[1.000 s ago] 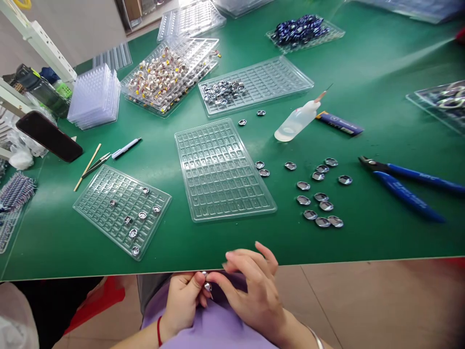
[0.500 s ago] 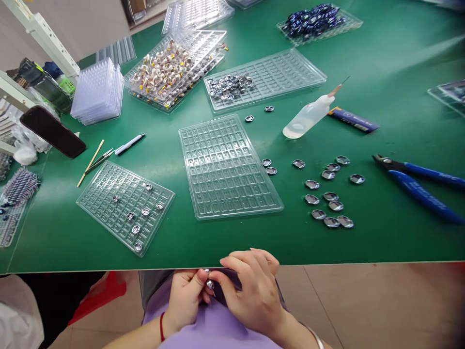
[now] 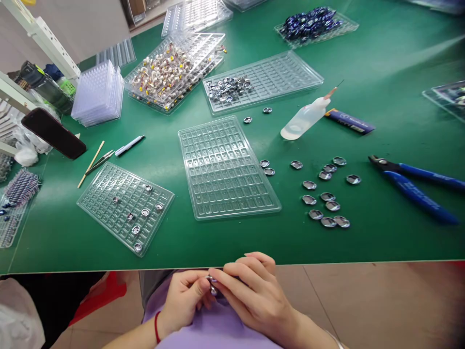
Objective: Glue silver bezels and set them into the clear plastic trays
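Observation:
Just in front of the table edge, my left hand (image 3: pixel 183 296) pinches a small shiny silver piece (image 3: pixel 213 290) between thumb and fingers. My right hand (image 3: pixel 256 291) meets it from the other side, its fingertips closed on the same piece; its thumb is hidden behind the fingers. The piece is mostly covered, so its exact kind does not show. Beyond my hands lie a clear tray (image 3: pixel 228 169) of small cells and a smaller clear tray (image 3: pixel 109 189) holding several silver pieces. Loose faceted silver pieces (image 3: pixel 328 197) are scattered to the right.
Blue-handled cutters (image 3: pixel 417 189) lie at the right. A needle-tipped bottle (image 3: pixel 305 118) leans near a dark blue tube (image 3: pixel 350 121). Tweezers (image 3: pixel 100 162), a wooden stick (image 3: pixel 90 165) and a pen (image 3: pixel 130 145) lie left. Filled trays (image 3: pixel 265 77) and a phone (image 3: pixel 54 133) stand farther back.
My right hand's fingers have stretched forward over the silver piece, where its thumb was before. The left hand still grips it, with the piece slightly lower and to the right.

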The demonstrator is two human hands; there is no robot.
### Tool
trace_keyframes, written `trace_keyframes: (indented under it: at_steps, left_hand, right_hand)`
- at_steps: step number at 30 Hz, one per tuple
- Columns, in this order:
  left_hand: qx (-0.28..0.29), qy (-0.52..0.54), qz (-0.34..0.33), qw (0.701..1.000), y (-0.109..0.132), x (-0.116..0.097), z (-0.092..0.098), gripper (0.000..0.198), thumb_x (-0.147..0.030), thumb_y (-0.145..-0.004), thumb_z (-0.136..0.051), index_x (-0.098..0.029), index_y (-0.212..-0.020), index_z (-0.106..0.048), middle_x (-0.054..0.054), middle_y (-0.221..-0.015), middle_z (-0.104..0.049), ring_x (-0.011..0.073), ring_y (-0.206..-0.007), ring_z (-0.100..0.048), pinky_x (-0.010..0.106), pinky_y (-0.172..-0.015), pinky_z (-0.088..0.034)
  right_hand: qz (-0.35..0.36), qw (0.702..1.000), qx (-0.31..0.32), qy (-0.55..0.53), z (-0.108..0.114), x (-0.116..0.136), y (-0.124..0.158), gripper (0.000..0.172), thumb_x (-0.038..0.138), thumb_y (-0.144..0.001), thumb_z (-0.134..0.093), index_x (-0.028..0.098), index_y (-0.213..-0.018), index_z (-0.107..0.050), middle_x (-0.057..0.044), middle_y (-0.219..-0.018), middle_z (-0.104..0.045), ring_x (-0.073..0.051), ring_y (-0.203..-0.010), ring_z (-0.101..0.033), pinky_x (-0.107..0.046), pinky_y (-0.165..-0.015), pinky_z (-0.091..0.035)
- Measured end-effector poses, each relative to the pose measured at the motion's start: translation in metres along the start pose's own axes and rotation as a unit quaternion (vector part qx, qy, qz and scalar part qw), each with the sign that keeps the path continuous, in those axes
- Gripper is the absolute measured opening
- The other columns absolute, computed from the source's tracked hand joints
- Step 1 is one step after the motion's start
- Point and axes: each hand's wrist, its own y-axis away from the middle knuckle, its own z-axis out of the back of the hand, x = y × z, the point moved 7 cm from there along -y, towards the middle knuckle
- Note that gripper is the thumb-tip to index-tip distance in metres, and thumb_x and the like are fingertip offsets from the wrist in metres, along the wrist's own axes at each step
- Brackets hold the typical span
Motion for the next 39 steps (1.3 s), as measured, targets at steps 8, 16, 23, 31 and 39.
trace_keyframes:
  at_steps: [8, 16, 23, 31, 39]
  left_hand:
    - [0.121, 0.039, -0.010, 0.992, -0.001, -0.001, -0.017, 0.063, -0.068, -0.073, -0.061, -0.011, -0.095, -0.072, 0.004, -0.060, -0.062, 0.0084, -0.046, -0.053, 0.018, -0.041, -0.030]
    - [0.061, 0.027, 0.010, 0.998, -0.001, 0.000, -0.009, 0.060, -0.066, -0.062, -0.073, -0.010, -0.081, -0.071, 0.001, -0.056, -0.057, 0.0058, -0.044, -0.046, 0.018, -0.043, -0.030]
    - [0.083, 0.078, 0.050, 0.992, -0.007, 0.009, -0.011, 0.054, -0.060, -0.061, -0.078, -0.011, -0.083, -0.072, 0.000, -0.059, -0.058, 0.0054, -0.046, -0.047, 0.019, -0.045, -0.031]
    - [0.067, 0.079, 0.056, 0.993, -0.012, 0.011, -0.013, 0.049, -0.058, -0.061, -0.078, -0.011, -0.073, -0.067, 0.000, -0.061, -0.059, 0.0075, -0.045, -0.049, 0.021, -0.043, -0.034]
    - [0.037, 0.097, 0.069, 0.992, -0.016, 0.017, -0.013, 0.050, -0.059, -0.059, -0.078, -0.011, -0.070, -0.066, 0.000, -0.059, -0.060, 0.0082, -0.045, -0.051, 0.021, -0.042, -0.035]
  right_hand:
    - [-0.038, 0.998, -0.034, -0.031, 0.009, -0.006, 0.011, 0.015, 0.010, -0.092, -0.057, 0.016, -0.098, -0.069, -0.004, -0.077, -0.057, -0.017, -0.070, -0.050, -0.040, -0.076, -0.034]
    - [-0.033, 0.999, -0.008, -0.039, 0.008, -0.003, 0.005, 0.017, 0.016, -0.097, -0.053, 0.017, -0.099, -0.070, -0.004, -0.075, -0.057, -0.016, -0.071, -0.048, -0.040, -0.077, -0.031]
    - [-0.053, 0.998, -0.019, -0.008, 0.006, -0.006, 0.010, 0.016, 0.016, -0.096, -0.053, 0.016, -0.095, -0.069, -0.005, -0.078, -0.059, -0.017, -0.070, -0.051, -0.041, -0.080, -0.032]
    - [-0.085, 0.996, -0.019, 0.026, 0.003, -0.010, 0.016, 0.011, 0.017, -0.095, -0.054, 0.017, -0.088, -0.063, -0.005, -0.082, -0.060, -0.018, -0.074, -0.055, -0.042, -0.084, -0.035]
    - [-0.109, 0.993, -0.016, 0.033, -0.001, -0.013, 0.014, 0.016, 0.016, -0.094, -0.054, 0.019, -0.079, -0.060, -0.004, -0.081, -0.056, -0.018, -0.073, -0.049, -0.038, -0.076, -0.032]
